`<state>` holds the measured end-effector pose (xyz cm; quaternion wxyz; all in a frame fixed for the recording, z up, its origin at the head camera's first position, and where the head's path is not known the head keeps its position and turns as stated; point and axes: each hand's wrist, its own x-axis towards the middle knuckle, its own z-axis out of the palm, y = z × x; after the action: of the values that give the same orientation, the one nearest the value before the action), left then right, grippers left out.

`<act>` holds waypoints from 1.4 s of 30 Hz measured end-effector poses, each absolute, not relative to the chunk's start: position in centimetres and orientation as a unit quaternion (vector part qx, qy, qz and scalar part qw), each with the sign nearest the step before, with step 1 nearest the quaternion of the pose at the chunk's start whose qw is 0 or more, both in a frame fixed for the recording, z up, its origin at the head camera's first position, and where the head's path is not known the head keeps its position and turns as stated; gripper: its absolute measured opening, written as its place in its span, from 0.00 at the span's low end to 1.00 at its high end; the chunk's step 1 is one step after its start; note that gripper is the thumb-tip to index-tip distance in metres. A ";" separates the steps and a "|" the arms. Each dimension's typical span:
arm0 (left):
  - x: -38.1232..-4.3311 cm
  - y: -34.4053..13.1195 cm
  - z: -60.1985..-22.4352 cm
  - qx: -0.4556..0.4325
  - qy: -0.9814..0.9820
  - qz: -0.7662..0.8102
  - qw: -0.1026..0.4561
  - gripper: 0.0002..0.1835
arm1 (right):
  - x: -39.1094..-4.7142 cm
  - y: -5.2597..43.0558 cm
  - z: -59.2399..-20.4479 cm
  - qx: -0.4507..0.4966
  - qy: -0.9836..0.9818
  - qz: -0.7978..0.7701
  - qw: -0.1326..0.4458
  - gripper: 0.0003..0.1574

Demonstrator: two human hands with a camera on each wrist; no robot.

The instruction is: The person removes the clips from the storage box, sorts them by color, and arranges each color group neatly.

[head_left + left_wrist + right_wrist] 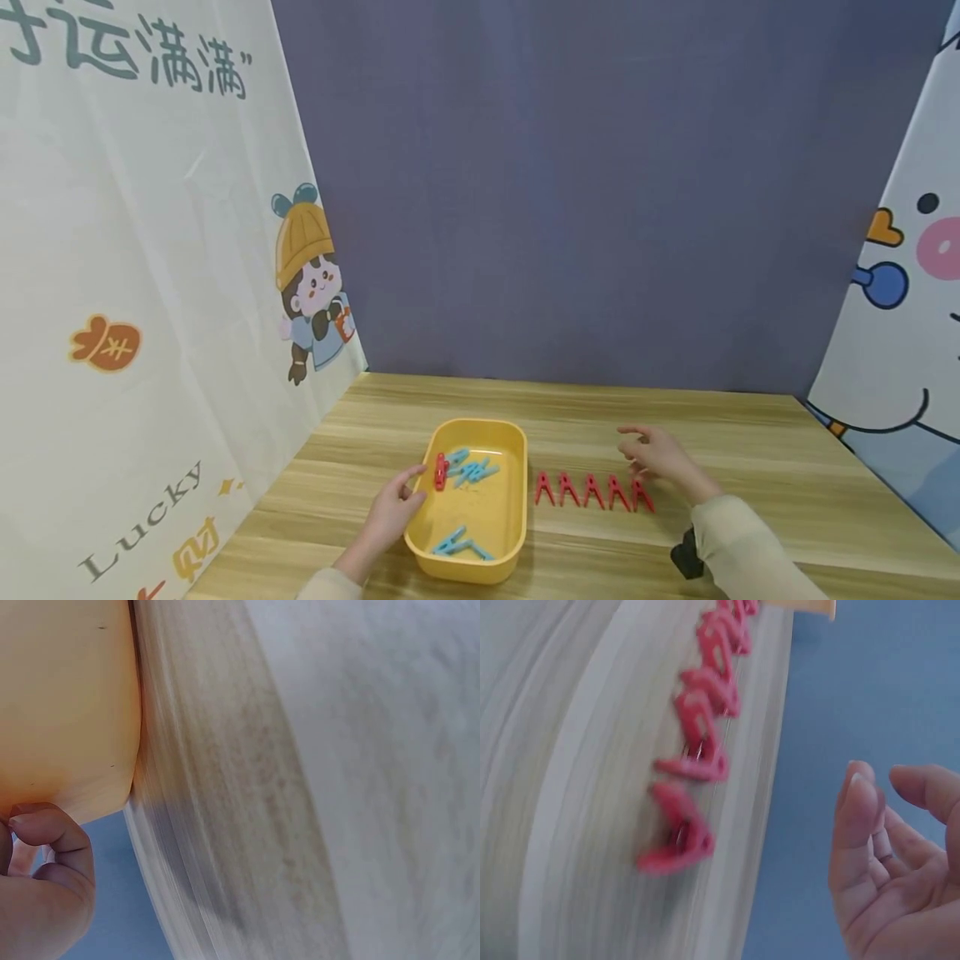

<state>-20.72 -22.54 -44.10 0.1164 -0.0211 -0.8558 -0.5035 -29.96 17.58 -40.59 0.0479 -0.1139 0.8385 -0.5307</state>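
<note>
My left hand [388, 510] holds the left rim of a yellow plastic tub [519, 500], thumb and index finger at its edge. The left wrist view shows curled fingers [56, 832] against the tub's outer wall [67, 712]. Inside the tub lie several light-blue clothespins [474, 472] and a red clothespin [440, 472] near the left wall. To the tub's right, several red clothespins [591, 492] form a row, tips toward me. Just beyond the row's right end, my right hand [660, 457] hovers, its fingers loosely bent, thumb and fingertips apart, nothing between them.
More blue clothespins [452, 543] lie at the tub's near end. The wooden table [600, 550] runs back to a dark blue-grey curtain [570, 208]. Printed white panels stand at the left [187, 250] and right [885, 350].
</note>
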 end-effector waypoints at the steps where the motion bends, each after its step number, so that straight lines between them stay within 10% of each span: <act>1: -20.7 -22.6 -44.1 -0.021 -0.855 -0.505 0.115 0.21 | -29.9 17.2 -40.4 -0.114 0.837 -0.533 0.046 0.29; 42: -20.5 -22.4 -43.8 -0.022 -0.849 -0.516 0.108 0.22 | -29.4 6.5 -37.0 -0.180 0.802 -0.566 0.065 0.27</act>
<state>-20.52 -22.44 -43.77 0.1085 -0.0220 -0.8492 -0.5164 -29.41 6.47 -37.02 0.0653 -0.1802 0.8016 -0.5663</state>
